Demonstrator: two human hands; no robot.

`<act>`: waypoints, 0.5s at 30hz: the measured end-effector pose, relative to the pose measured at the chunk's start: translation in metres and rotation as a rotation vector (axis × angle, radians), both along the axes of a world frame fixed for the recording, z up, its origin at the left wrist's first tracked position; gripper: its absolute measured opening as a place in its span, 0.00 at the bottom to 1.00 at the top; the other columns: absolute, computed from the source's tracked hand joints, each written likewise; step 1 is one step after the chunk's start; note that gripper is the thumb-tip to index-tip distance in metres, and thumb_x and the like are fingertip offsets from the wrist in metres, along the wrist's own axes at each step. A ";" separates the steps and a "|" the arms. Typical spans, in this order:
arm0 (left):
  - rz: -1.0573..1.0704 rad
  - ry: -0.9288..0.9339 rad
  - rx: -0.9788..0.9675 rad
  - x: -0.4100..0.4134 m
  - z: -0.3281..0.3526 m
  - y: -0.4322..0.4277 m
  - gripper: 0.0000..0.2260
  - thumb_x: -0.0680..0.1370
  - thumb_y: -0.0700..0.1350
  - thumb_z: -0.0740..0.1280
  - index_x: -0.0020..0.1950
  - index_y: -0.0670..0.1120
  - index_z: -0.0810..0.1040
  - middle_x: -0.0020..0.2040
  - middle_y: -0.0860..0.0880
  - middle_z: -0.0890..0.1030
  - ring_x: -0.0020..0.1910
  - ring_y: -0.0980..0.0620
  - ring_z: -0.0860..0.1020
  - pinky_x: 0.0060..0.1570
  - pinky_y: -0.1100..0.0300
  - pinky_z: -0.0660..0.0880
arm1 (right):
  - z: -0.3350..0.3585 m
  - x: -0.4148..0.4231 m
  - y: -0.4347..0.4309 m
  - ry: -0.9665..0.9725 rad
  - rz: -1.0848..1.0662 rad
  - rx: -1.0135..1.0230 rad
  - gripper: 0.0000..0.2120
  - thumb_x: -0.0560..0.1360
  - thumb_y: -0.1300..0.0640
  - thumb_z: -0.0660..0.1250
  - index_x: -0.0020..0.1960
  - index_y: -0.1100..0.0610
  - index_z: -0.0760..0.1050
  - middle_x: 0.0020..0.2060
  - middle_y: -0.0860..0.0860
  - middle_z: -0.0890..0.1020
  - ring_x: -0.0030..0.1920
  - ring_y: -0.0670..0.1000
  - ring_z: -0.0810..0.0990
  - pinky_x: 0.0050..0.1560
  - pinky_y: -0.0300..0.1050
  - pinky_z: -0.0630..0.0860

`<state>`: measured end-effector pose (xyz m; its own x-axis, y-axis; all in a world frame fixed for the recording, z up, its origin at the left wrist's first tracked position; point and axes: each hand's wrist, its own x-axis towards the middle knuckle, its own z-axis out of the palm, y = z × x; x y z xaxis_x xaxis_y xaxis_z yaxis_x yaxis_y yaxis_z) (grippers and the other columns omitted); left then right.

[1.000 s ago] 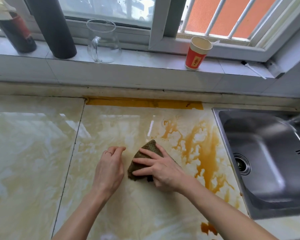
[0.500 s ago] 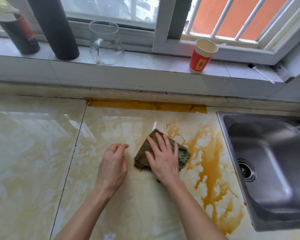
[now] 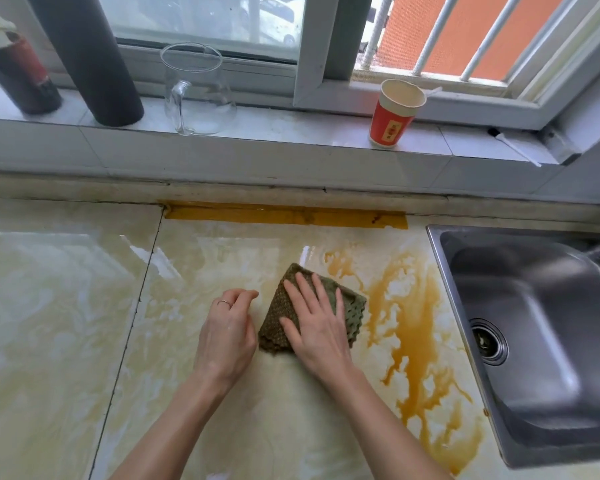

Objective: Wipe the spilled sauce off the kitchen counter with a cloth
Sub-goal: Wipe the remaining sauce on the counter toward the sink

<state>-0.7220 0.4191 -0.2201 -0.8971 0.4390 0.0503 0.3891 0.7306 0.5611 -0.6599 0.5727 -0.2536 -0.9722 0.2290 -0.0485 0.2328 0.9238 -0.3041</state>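
My right hand (image 3: 317,327) presses flat, fingers straight, on the cloth (image 3: 352,308), which lies on the counter (image 3: 66,323) left of the sink (image 3: 534,341). The sauce (image 3: 416,334) spreads between cloth and sink. My left hand (image 3: 227,336) rests loosely curled, holding nothing, just left of the cloth.

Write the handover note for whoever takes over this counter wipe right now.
Right hand: flat, fingers straight, pressing the folded green waffle-weave cloth onto the glossy beige marble counter; no grip.
Left hand: beside the cloth, loosely curled, holding nothing.
Orange-brown spilled sauce: right of the cloth, toward the stainless steel sink.
Done: cloth sits at the spill's left edge.
Left: wipe nearly all the sauce.
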 end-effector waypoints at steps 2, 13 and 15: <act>0.001 -0.013 -0.026 -0.001 -0.001 0.003 0.18 0.74 0.33 0.61 0.63 0.42 0.75 0.60 0.44 0.76 0.57 0.44 0.75 0.54 0.51 0.76 | -0.002 0.008 -0.004 0.014 0.073 -0.009 0.29 0.79 0.39 0.47 0.79 0.45 0.55 0.79 0.45 0.53 0.78 0.48 0.44 0.76 0.59 0.40; -0.062 -0.059 -0.122 -0.018 -0.001 0.024 0.24 0.78 0.36 0.55 0.75 0.43 0.60 0.75 0.45 0.60 0.74 0.48 0.60 0.71 0.58 0.58 | 0.001 -0.006 0.018 0.005 -0.164 -0.041 0.27 0.81 0.43 0.44 0.79 0.44 0.49 0.78 0.44 0.45 0.78 0.49 0.38 0.74 0.55 0.33; -0.077 -0.061 -0.131 -0.021 0.000 0.033 0.24 0.79 0.37 0.54 0.75 0.43 0.58 0.76 0.46 0.59 0.74 0.49 0.59 0.71 0.59 0.57 | -0.001 0.000 0.010 0.031 -0.047 -0.044 0.27 0.79 0.44 0.42 0.78 0.43 0.53 0.79 0.44 0.50 0.78 0.49 0.42 0.75 0.56 0.36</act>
<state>-0.7435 0.4518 -0.2206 -0.8601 0.5059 -0.0652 0.4150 0.7684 0.4872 -0.6594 0.5830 -0.2543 -0.9617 0.2727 -0.0298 0.2654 0.8977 -0.3516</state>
